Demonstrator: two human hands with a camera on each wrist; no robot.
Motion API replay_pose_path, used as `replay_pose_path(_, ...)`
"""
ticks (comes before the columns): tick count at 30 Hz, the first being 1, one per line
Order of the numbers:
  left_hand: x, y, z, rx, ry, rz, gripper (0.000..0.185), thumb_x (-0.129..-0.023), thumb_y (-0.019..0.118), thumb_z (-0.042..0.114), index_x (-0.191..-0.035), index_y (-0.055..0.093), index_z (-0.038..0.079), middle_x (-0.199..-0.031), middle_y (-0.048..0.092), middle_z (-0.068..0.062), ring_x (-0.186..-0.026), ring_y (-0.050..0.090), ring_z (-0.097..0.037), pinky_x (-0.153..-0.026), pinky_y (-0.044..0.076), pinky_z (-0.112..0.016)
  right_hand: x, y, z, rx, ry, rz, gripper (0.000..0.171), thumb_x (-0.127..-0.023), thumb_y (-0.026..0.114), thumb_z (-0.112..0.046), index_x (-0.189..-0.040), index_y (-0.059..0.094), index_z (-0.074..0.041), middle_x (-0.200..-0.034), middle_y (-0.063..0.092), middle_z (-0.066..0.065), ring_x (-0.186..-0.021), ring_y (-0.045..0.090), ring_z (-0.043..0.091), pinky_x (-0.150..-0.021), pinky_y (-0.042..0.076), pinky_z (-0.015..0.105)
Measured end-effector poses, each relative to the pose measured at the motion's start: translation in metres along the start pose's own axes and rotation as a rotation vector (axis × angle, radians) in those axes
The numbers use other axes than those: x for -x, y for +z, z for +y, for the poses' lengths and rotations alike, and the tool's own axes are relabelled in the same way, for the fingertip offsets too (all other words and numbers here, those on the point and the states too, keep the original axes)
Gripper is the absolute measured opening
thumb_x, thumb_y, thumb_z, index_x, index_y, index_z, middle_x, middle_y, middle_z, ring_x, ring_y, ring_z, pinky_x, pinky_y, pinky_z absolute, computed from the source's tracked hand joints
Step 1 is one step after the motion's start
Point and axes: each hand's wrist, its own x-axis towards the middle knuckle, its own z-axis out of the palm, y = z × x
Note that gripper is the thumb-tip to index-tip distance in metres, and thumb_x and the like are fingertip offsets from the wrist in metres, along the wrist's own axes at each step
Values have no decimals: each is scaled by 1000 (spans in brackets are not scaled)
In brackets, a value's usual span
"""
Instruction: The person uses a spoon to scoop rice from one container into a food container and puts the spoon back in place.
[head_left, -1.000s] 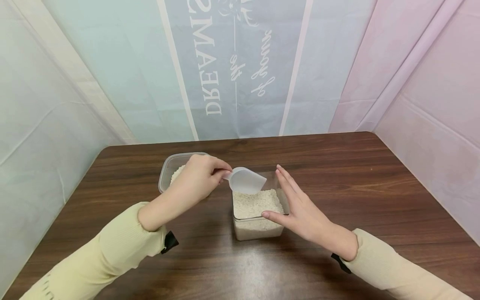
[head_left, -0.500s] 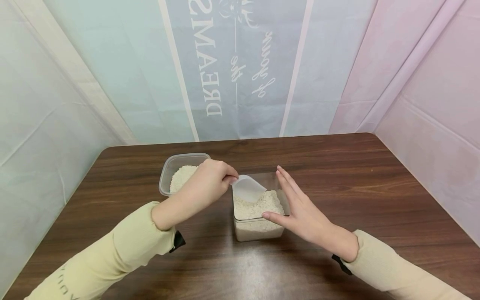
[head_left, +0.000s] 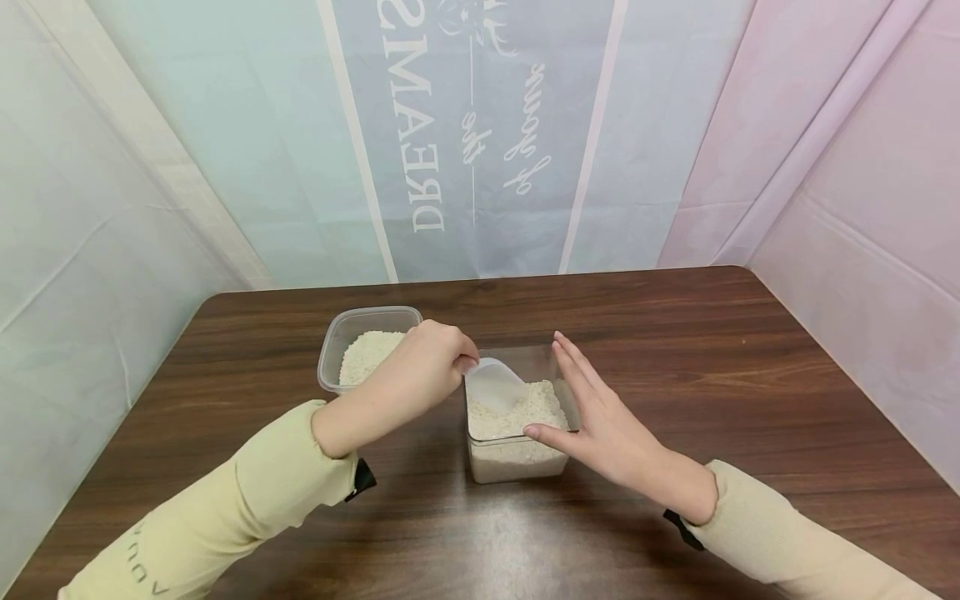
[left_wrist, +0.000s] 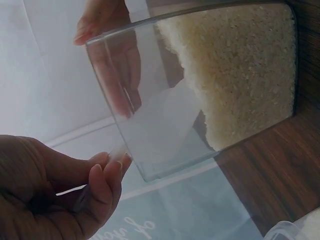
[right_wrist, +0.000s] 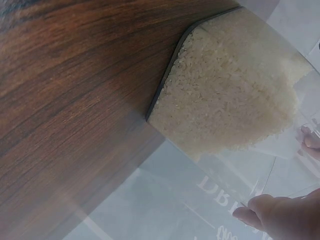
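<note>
White scoop (head_left: 495, 386) pinched in left hand (head_left: 420, 362) — dipped into rice container (head_left: 517, 454), right hand (head_left: 603, 425) fingers straight, steadying it

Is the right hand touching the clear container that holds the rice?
Touching. In the head view the right hand lies open against the side of the clear container, its thumb resting on the near rim.

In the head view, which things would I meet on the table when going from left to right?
Shallow container of rice → left hand → scoop → tall container of rice → right hand.
</note>
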Motion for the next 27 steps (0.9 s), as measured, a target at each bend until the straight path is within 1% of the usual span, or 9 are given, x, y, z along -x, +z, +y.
replay_pose_path(4,-2,-4,3,-14,9,-54,22,-74,55,-9,-69,70,6,-63,62,2,-57,48,-9,-56,43,-21,0,0,0,2,3,-2,94,-81,63,-50,-146,9,-10,-152,4,-2,-134,24,26,-101,30,49)
replay_pose_path(7,-3,-5,3,-14,25,-88,22,-74,56,-8,-68,71,7,-62,61,2,-57,48,-9,-55,41,-21,-1,0,-1,-2,4,-3,94,-81,63,-49,-147,8,-11,-152,4,-2,-133,24,26,-101,30,49)
replay_pose_path(9,-4,-7,4,-7,29,-114,20,-75,58,-7,-70,72,7,-65,63,3,-59,52,-8,-57,43,-20,-1,0,-1,-6,4,-4,94,-81,63,-49,-147,8,-11,-152,4,-2,-133,24,26,-101,30,49)
replay_pose_path(11,-5,-9,5,3,35,-143,20,-75,58,-7,-69,71,7,-65,62,4,-60,50,-8,-57,41,-19,-1,0,-1,-6,5,-3,94,-81,63,-49,-147,7,-12,-152,5,-2,-133,25,27,-101,30,49)
replay_pose_path(14,-7,-11,6,17,39,-188,24,-72,54,-10,-62,65,9,-56,50,7,-57,40,-8,-54,33,-18,-1,0,-1,-5,8,-3,93,-81,63,-49,-147,7,-13,-152,5,-1,-133,25,27,-100,31,49)
replay_pose_path(16,-9,-11,6,24,35,-209,26,-70,50,-12,-58,59,9,-54,41,7,-57,33,-9,-53,28,-18,-1,0,-1,-5,8,-3,93,-81,63,-49,-147,7,-13,-152,5,-1,-133,25,27,-100,31,49)
replay_pose_path(18,-11,-11,7,24,29,-224,26,-69,47,-12,-57,56,10,-54,37,6,-57,32,-9,-53,25,-19,0,0,-1,-6,8,-4,93,-81,63,-49,-147,7,-13,-152,5,-1,-133,25,27,-100,30,49)
replay_pose_path(23,-12,-7,12,30,-16,-256,26,-71,47,-11,-60,60,9,-57,41,5,-57,33,-10,-53,27,-19,0,-1,0,-8,12,-8,94,-81,63,-49,-147,5,-15,-152,5,-2,-133,25,27,-100,31,50)
replay_pose_path(27,-14,-2,15,42,-62,-285,26,-74,50,-10,-64,66,8,-62,52,4,-58,39,-10,-55,33,-21,0,-1,0,-9,8,-9,93,-81,62,-48,-147,6,-15,-152,4,-2,-133,24,26,-100,31,49)
